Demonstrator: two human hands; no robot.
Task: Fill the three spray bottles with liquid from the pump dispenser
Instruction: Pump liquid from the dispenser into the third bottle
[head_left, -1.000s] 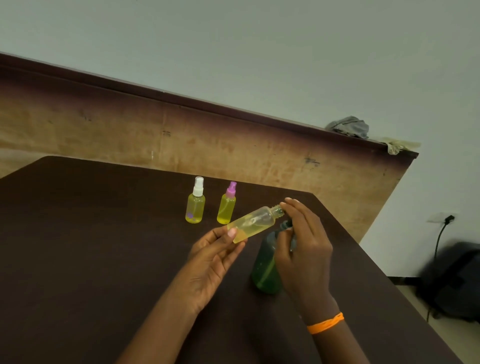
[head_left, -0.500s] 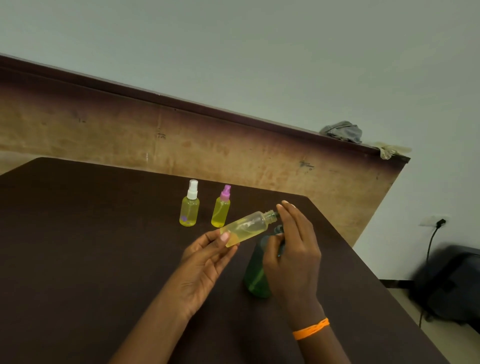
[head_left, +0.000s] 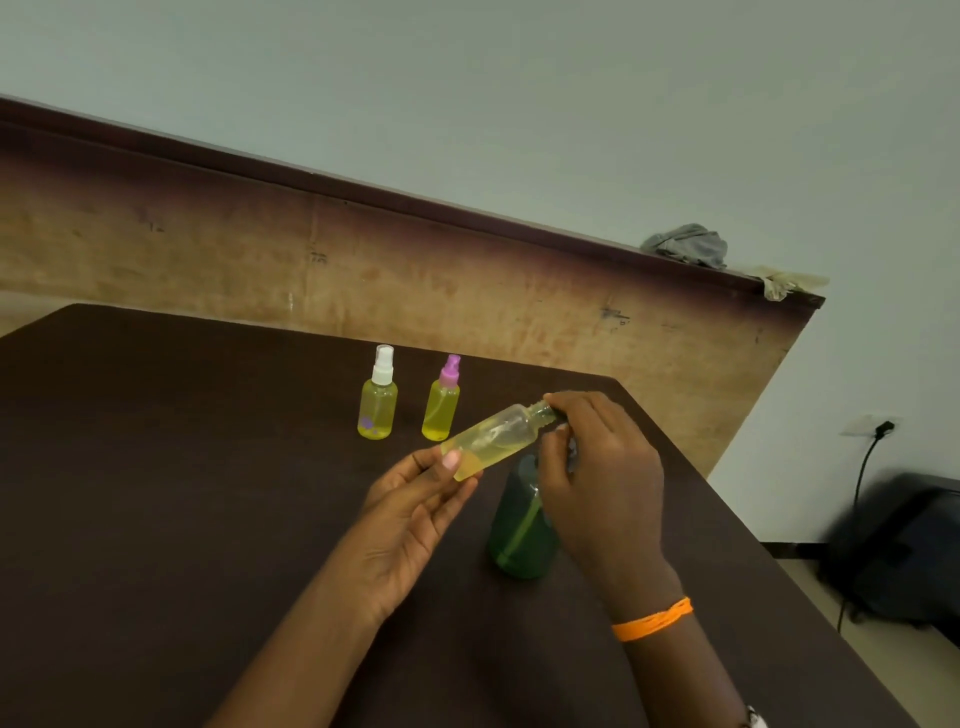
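Yellow bottle (head_left: 491, 441) between both hands

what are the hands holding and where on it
Left hand pinches the uncapped clear plastic spray bottle at its base; right hand is at its neck.

left hand (head_left: 410, 514) holding tilted bottle (head_left: 491, 440), right hand (head_left: 597, 478) at neck

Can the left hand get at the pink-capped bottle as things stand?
Probably not right away: the left hand holds the tilted open bottle, which lies between it and the pink-capped bottle. The table around that bottle looks free otherwise.
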